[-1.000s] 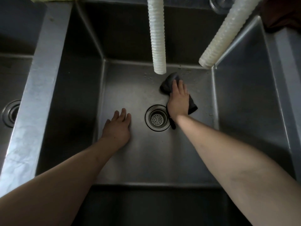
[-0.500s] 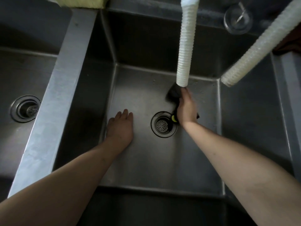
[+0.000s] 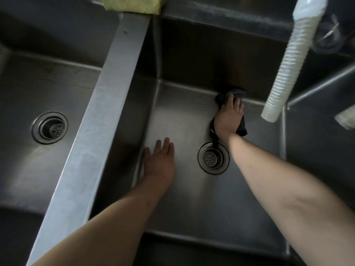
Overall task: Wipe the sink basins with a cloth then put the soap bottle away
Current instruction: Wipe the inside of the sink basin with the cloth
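your right hand (image 3: 228, 117) covers most of the dark cloth (image 3: 235, 92); the green cloth (image 3: 132, 4) and second hose (image 3: 345, 120) are cut off by the edges.

At frame centre, the right hand (image 3: 228, 120) presses a dark cloth (image 3: 235, 94) flat against the basin (image 3: 192, 204) floor by the back wall, above the drain (image 3: 213, 158). The left hand (image 3: 160, 166) rests flat, lower left of the drain. A white hose (image 3: 288, 62) hangs upper right.

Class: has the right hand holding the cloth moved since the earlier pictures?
Yes. The right hand with the dark cloth has moved away from the drain, up to the basin's back wall.
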### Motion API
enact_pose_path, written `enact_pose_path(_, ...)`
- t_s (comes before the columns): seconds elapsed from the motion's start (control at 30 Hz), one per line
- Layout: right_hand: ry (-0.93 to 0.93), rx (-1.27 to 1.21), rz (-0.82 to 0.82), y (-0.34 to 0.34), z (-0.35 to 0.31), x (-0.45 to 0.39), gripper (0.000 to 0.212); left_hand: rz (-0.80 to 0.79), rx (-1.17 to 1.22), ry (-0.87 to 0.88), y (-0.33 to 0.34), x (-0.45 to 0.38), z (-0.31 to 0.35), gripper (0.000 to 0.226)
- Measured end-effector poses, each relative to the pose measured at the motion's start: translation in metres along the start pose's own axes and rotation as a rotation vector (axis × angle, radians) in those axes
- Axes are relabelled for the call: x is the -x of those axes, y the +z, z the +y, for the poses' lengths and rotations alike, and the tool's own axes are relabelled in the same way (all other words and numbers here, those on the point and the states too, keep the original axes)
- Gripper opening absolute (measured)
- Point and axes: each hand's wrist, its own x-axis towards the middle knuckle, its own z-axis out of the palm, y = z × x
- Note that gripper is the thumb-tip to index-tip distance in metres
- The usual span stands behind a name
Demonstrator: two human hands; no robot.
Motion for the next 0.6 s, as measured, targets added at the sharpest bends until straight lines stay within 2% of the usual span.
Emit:
enact_pose_path(0.03,-0.039,0.034,-0.026,-0.002,-0.01,0.003,0.056,0.001,0.005,0.002,0.0,0.001,0.0,0.071)
enact_pose_path(0.13,-0.17,0.07,0.077,0.007,-0.019,0.002,0.054,0.006,-0.005,0.006,0.0,0.002,0.001,0.071)
enact_pose_path(0.2,-0.262,0.121,0.008,0.017,-0.021,0.001,0.053,0.006,-0.013,0.005,0.0,0.002,0.001,0.07)
enact_pose_path(0.33,-0.609,0.175,-0.199,0.032,-0.049,0.023,0.051,-0.003,-0.003,0.0,0.0,0.002,0.001,0.07)
enact_pose_path(0.4,-0.705,0.209,-0.261,0.033,-0.049,0.029,0.053,-0.006,0.008,-0.009,0.001,0.002,0.0,0.069)
enact_pose_path(0.5,-0.716,0.224,-0.244,0.025,-0.038,0.017,0.056,-0.002,0.024,-0.014,0.0,0.003,-0.002,0.069)
enact_pose_path(0.6,-0.62,0.222,-0.169,0.007,-0.008,-0.001,0.058,-0.024,0.031,-0.009,-0.002,0.004,-0.003,0.071)
